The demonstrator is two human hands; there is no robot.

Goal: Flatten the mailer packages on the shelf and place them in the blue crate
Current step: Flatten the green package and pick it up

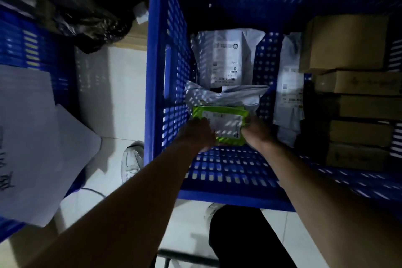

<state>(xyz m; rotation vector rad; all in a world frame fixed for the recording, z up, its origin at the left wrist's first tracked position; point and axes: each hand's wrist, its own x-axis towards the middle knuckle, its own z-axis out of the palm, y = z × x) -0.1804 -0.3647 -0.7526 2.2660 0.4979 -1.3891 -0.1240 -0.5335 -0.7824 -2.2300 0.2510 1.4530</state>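
A green mailer package (224,123) with a white label lies low inside the blue crate (158,85). My left hand (196,134) grips its left edge and my right hand (255,129) grips its right edge. Under and behind it sits a grey mailer (226,95). A white mailer (224,59) with a barcode label lies further back on the crate floor. Another white mailer (289,89) stands upright against the stacked boxes on the right.
Several brown cardboard boxes (356,85) are stacked in the crate's right side. A second blue crate (32,50) holding white sheets (32,137) stands at the left, with black plastic bags (87,24) above. A shoe (132,161) rests on the white floor.
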